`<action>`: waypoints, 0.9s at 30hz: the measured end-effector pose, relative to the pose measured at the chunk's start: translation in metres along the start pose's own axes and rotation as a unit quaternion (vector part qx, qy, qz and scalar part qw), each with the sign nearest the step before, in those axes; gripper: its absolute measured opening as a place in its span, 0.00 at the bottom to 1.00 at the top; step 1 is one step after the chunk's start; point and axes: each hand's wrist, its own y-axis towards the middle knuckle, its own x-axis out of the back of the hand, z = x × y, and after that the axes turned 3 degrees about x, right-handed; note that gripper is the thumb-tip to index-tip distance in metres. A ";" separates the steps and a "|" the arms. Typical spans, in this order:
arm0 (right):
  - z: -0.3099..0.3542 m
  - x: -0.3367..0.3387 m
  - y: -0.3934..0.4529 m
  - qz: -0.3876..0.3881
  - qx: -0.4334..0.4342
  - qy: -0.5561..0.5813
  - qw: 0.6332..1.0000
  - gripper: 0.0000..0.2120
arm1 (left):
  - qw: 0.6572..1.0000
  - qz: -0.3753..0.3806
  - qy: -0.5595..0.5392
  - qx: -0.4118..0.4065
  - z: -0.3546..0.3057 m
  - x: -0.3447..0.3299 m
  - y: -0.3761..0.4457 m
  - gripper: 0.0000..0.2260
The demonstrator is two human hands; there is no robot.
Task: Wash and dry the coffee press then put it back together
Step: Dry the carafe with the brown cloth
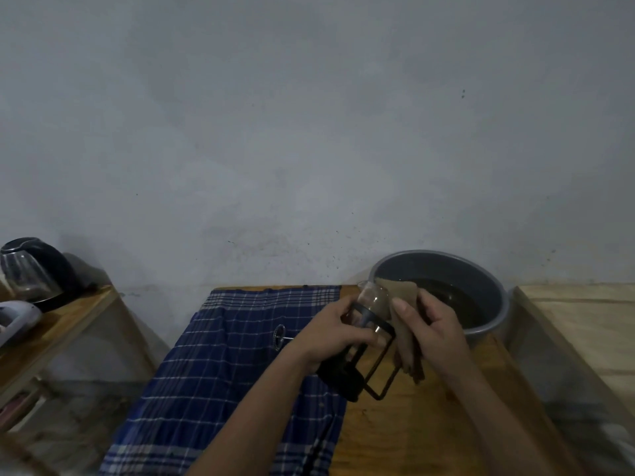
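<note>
Head camera, looking down at a wooden table (pixel 429 424) against a bare grey wall: your left hand (pixel 331 333) is curled round the glass beaker of the coffee press (pixel 372 341), holding it tilted in the air above the table, its open mouth pointing away toward a grey basin (pixel 494 290) of dark water. Your right hand (pixel 429 329) pinches a brown cloth (pixel 403 324) against the glass, thumb on top, fingers wrapped behind. The beaker will likely be light but brittle, and slick if wet, so keep hold round the black frame and handle rather than bare glass, and wipe without squeezing. One beaker and one cloth are in your hands. One plunger (pixel 280 334), a small metal disc on a rod, lies apart on a blue checked cloth (pixel 220 372) to the left; no lid can be made out. One basin stands at the back right. On a side shelf far left sits one electric kettle (pixel 32 269), beside one pale object too blurred to name.
</note>
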 end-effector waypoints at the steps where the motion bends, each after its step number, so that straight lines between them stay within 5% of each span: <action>1: 0.000 -0.002 0.002 0.004 0.004 0.021 1.000 0.14 | 0.999 0.016 -0.023 0.017 0.001 -0.002 -0.001 0.26; 8: 0.001 -0.002 0.013 -0.018 -0.070 0.257 0.964 0.18 | 0.982 0.140 -0.118 0.054 0.004 -0.004 -0.003 0.27; 12: -0.001 -0.016 0.005 -0.112 -0.096 0.266 0.953 0.22 | 0.946 0.157 -0.267 0.091 0.018 -0.011 -0.007 0.33; 18: 0.001 -0.045 -0.020 -0.098 -0.124 0.188 0.969 0.10 | 0.912 0.103 -0.392 0.069 0.035 -0.018 -0.002 0.29; 23: -0.007 -0.056 -0.036 -0.072 -0.178 0.125 0.973 0.11 | 0.904 -0.012 -0.415 0.102 0.034 -0.015 0.007 0.18; 27: -0.022 -0.050 -0.047 -0.050 -0.199 0.121 0.971 0.10 | 0.884 -0.090 -0.444 0.114 0.040 -0.013 0.013 0.19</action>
